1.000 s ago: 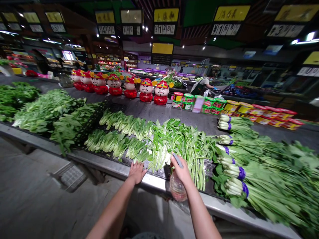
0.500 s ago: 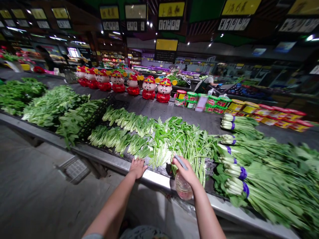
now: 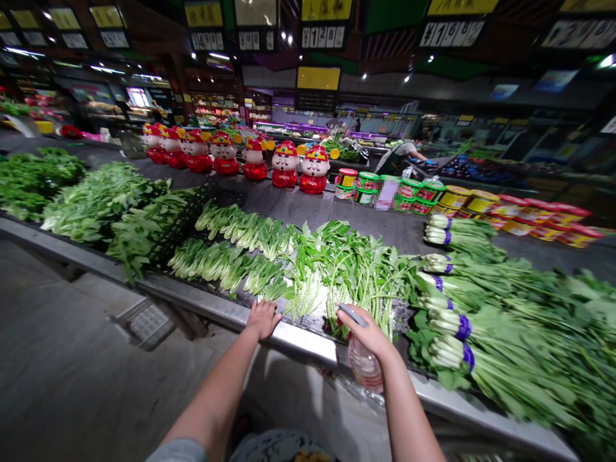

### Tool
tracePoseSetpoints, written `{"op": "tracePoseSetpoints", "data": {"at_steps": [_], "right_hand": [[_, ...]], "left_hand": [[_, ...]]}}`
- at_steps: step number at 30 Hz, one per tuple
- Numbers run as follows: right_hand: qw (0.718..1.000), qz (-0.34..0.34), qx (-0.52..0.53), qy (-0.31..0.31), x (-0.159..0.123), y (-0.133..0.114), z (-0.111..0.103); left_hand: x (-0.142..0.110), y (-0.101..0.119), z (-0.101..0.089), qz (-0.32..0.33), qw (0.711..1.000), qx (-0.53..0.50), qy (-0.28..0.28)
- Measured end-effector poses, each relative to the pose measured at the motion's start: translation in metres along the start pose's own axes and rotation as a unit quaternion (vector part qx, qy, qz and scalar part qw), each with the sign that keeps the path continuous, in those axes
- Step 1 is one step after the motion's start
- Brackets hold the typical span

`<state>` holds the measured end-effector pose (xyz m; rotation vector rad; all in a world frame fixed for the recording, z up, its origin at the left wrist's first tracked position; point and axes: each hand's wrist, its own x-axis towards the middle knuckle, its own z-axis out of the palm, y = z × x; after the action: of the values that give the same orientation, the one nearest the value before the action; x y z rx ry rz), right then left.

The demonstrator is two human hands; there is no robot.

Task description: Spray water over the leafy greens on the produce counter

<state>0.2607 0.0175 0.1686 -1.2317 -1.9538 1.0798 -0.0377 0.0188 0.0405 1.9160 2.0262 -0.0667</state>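
Note:
My right hand (image 3: 364,330) is wrapped around the neck of a clear spray bottle (image 3: 366,366) with a grey spray head (image 3: 353,314), held over the front edge of the vegetable stand. On the metal rim (image 3: 305,340) my left hand (image 3: 264,319) lies flat with its fingers spread, nothing in it. Just beyond both hands are loose leafy greens with long stems (image 3: 356,269). Rows of small bok choy (image 3: 226,263) spread out to the left of them. Bundles tied with purple tape (image 3: 450,353) lie to the right.
Red figurine jars (image 3: 283,165) and stacked tubs (image 3: 414,192) line the back of the stand. More leafy greens (image 3: 101,199) fill its left side beyond a black crate wall (image 3: 180,221). A grey crate (image 3: 147,324) sits below. A co-worker (image 3: 399,156) bends over behind.
My right hand and the spray bottle have shifted slightly right and down. My left hand stays on the rim. The co-worker behind has moved an arm, and the view has shifted slightly.

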Motion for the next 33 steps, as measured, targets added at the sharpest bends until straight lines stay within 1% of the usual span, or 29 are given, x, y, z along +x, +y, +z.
{"op": "tracePoseSetpoints", "data": {"at_steps": [5, 9, 15, 18, 24, 29, 33], "right_hand": [[1.0, -0.003, -0.007, -0.023, -0.003, -0.002, -0.008], [0.999, -0.001, -0.032, -0.015, -0.006, 0.006, -0.009], [0.999, -0.01, -0.042, -0.029, -0.009, 0.016, -0.013], [0.999, -0.005, -0.038, -0.012, -0.008, 0.014, -0.016], [0.998, -0.015, -0.006, 0.061, 0.008, -0.002, -0.016], [0.994, -0.036, 0.035, 0.096, 0.033, -0.019, -0.007], [0.992, -0.045, 0.022, 0.112, 0.049, -0.026, 0.006]], "left_hand": [[-0.001, 0.001, -0.001, -0.003, 1.0, 0.005, 0.001], [-0.001, 0.001, -0.001, -0.004, 1.0, 0.006, 0.002], [-0.001, 0.001, -0.001, -0.007, 1.0, 0.005, 0.001], [-0.001, 0.002, -0.001, -0.008, 1.0, 0.005, 0.0], [-0.003, 0.002, -0.001, -0.006, 1.0, 0.003, 0.0], [-0.003, 0.002, -0.001, -0.003, 1.0, 0.001, 0.002], [-0.005, 0.003, -0.002, -0.002, 1.0, 0.0, 0.009]]}}
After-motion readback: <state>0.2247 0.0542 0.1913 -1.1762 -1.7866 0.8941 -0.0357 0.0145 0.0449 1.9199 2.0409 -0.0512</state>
